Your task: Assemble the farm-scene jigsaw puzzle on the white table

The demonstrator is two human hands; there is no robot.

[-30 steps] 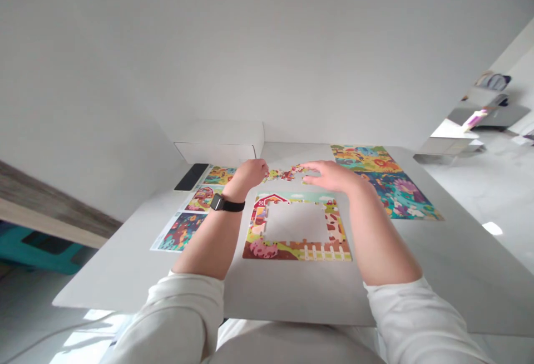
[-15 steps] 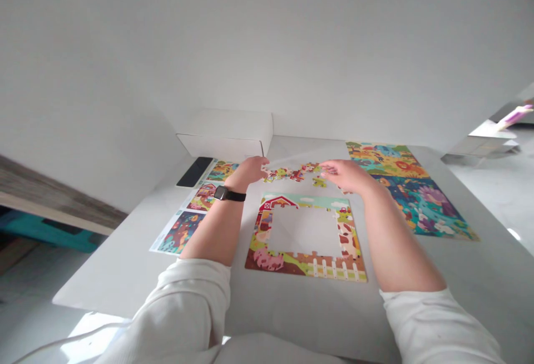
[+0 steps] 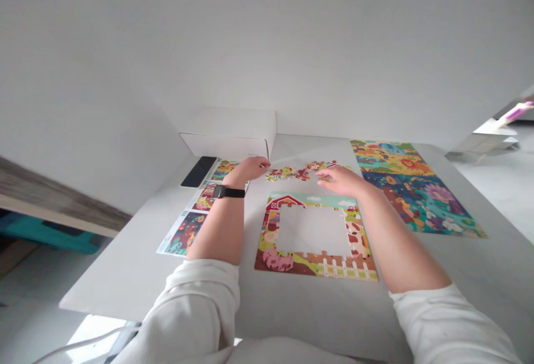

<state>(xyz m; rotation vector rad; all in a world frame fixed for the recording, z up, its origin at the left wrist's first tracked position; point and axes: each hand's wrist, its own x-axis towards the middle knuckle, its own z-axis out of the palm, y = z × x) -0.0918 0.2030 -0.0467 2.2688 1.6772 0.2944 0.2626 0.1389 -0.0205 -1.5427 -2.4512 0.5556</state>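
A farm jigsaw [image 3: 315,234] lies in front of me on the white table [image 3: 125,275], its border joined and its middle bare. Beyond it lies a heap of loose puzzle pieces [image 3: 298,172]. My left hand [image 3: 249,168], with a black watch on the wrist, rests at the heap's left end, fingers curled; what they hold is hidden. My right hand [image 3: 340,179] hovers low over the heap's right end with fingers stretched forward, holding nothing that I can see.
A finished colourful puzzle [image 3: 411,187] lies at the right. A sheet of picture cards [image 3: 200,205] lies at the left, with a black phone [image 3: 199,171] beyond it. A white box [image 3: 230,131] stands at the back against the wall.
Both hands have stayed at the heap; my right hand's fingers have stretched out a little. The view has shifted slightly down and to the left.
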